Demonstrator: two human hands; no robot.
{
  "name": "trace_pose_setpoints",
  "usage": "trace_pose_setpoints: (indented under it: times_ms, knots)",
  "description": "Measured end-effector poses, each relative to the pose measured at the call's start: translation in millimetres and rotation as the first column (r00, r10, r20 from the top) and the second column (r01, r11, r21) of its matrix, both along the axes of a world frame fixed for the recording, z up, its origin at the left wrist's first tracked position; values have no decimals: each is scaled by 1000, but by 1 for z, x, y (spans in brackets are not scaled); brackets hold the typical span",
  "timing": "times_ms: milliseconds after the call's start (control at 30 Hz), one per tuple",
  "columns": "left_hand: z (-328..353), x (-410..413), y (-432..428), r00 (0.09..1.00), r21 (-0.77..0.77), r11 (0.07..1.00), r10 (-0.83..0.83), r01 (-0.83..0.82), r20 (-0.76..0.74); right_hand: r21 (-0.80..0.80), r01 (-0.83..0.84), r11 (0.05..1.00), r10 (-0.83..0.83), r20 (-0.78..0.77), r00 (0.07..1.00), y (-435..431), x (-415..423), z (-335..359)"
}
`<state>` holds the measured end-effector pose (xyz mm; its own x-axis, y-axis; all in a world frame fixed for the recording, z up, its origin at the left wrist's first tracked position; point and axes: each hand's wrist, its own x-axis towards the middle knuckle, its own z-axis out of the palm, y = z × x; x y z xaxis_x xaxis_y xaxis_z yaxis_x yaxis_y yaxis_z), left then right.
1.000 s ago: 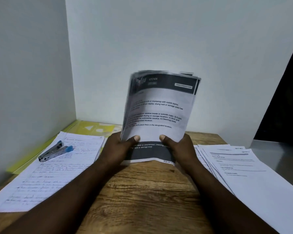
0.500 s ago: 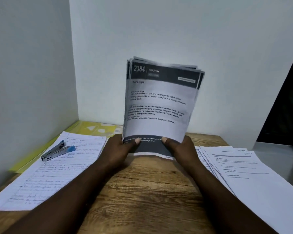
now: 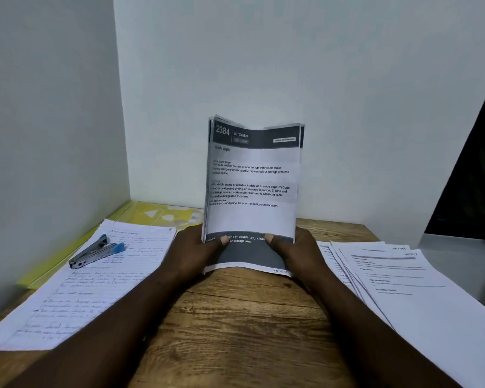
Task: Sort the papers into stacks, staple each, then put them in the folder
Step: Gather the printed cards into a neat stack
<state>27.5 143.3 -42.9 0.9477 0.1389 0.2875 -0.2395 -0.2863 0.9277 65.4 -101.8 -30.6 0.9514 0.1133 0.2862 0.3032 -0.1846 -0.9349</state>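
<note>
A stack of printed sheets [image 3: 252, 186] with a dark header reading "2384 KITCHEN" stands upright on its bottom edge on the wooden table [image 3: 235, 326]. My left hand [image 3: 193, 253] grips its lower left side, thumb on the front. My right hand [image 3: 300, 256] grips the lower right side the same way. A pile of handwritten lined pages [image 3: 90, 278] lies to the left, with a silver and blue stapler [image 3: 95, 252] resting on it. A yellow folder [image 3: 157, 215] lies in the back left corner, partly under those pages. A fanned pile of printed white sheets [image 3: 403, 287] lies on the right.
White walls [image 3: 53, 107] close the table in at the left and the back. A grey surface [image 3: 465, 261] adjoins the table on the right, below a dark opening.
The stack has been tipped more upright and squared, with its top edges better aligned. Both hands keep the same grip at its lower corners.
</note>
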Motion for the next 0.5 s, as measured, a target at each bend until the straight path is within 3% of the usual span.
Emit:
trace_pose_setpoints:
  times_ms: [167, 333, 400, 500]
  knots:
    - [7, -2, -5, 988, -297, 944, -155, 146, -8, 106, -35, 994, 37, -19, 999, -5, 3, 1]
    - [6, -2, -5, 986, -293, 945, -163, 144, -41, 180, -105, 978, 123, -94, 988, -4, -1, 2]
    - [10, -4, -6, 976, -400, 897, -218, 191, -23, 215, -84, 973, 111, -118, 987, -6, 0, 6]
    - [16, -4, 1, 932, -607, 749, -359, 264, -37, 235, -111, 966, 155, -181, 971, -10, -3, 10]
